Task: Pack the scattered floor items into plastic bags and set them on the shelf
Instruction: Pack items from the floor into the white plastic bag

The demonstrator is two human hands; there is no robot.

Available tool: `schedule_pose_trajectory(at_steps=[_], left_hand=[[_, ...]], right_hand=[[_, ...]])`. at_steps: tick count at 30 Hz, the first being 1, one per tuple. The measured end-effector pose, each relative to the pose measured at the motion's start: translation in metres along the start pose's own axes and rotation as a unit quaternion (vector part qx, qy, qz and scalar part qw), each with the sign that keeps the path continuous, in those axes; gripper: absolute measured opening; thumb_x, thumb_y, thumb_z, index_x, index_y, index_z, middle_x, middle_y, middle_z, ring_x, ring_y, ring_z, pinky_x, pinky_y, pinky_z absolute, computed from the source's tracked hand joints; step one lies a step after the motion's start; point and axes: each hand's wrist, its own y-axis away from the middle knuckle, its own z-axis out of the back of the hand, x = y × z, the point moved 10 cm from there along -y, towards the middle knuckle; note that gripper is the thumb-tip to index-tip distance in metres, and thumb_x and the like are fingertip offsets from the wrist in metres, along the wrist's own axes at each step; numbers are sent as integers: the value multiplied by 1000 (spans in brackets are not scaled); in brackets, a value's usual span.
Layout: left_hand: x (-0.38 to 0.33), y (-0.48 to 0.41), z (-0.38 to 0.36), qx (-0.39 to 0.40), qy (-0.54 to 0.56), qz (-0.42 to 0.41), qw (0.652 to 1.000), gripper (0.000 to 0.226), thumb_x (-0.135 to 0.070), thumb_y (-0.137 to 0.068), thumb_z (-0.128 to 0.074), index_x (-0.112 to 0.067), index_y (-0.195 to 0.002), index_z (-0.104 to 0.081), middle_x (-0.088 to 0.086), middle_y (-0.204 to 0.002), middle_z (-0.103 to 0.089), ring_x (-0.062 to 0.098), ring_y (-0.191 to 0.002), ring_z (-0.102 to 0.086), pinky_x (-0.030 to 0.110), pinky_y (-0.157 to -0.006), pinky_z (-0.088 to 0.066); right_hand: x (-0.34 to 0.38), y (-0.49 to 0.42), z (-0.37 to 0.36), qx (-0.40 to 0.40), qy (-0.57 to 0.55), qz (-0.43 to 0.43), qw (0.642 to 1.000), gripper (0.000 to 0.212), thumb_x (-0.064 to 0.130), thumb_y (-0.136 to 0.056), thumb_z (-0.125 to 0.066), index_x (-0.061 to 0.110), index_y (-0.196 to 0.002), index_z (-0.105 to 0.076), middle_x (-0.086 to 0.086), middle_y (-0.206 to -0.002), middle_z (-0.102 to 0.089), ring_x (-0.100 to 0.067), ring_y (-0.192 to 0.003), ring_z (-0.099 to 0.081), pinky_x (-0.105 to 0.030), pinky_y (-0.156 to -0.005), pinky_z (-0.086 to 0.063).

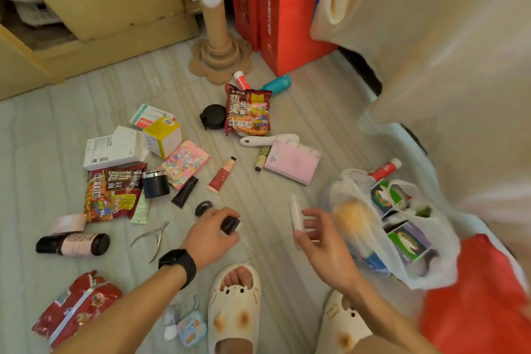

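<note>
Two hands work low over a pale floor strewn with small goods. Left hand, with a black watch on its wrist, curls its fingers round a small dark container just above the floor. Right hand pinches a slim white tube between thumb and fingers, beside the mouth of a translucent plastic bag. That bag sits on the floor at near right, already holding green-and-purple boxes, with a red-and-white tube poking out of its far side.

Loose items lie to the left and far of the hands: a noodle packet in the far centre, a second noodle packet at left, a white box, a yellow box, a pink notebook, a red tube, a black tube, a dark jar, nippers and a dark bottle. A teal bottle lies near tall red boxes at the far side.
</note>
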Motion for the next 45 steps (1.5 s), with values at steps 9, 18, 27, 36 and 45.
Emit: schedule_pose_trajectory(at_steps=[9,18,27,36,45], left_hand=[[-279,9,53,14,124,-265,956,29,-22,-81,-70,-37,-105,-65,-17,-102,-65,-3,-92,-60,14,-75,-50],[-404,29,4,89,123,-338,929,25,-18,-84,-69,-29,-106,-67,-14,-99,-67,1,-86,-61,11,-72,-47],[-433,26,-75,150,66,-321,933,23,-27,-84,-66,-33,-106,-64,-11,-98,-66,-2,-70,-56,11,-66,-43],[-380,4,-134,41,-303,-397,866,51,-45,-90,-56,-34,-138,-45,1,-139,-49,25,-129,-43,38,-101,-37],[-329,-43,-73,28,-157,-171,972,25,-10,-85,-54,-27,-100,-62,3,-101,-67,28,-97,-63,29,-72,-45]], right_hand=[[-41,66,195,-181,29,-101,978,24,22,-96,-51,35,-113,-62,7,-107,-70,-15,-87,-70,-42,-88,-52],[-71,29,220,-102,434,-83,891,43,14,-85,-52,17,-127,-60,-11,-123,-62,-33,-120,-50,-38,-101,-41],[-106,64,270,-202,449,-187,850,65,30,-81,-61,25,-143,-40,-11,-158,-23,-35,-145,-17,-50,-114,-25],[-132,65,279,-205,240,-192,929,74,1,-70,-57,16,-141,-39,-18,-142,-35,-40,-126,-42,-45,-98,-45],[-93,79,299,-412,-309,-74,854,27,2,-68,-69,15,-88,-57,-5,-87,-62,-20,-68,-57,-33,-66,-45]])
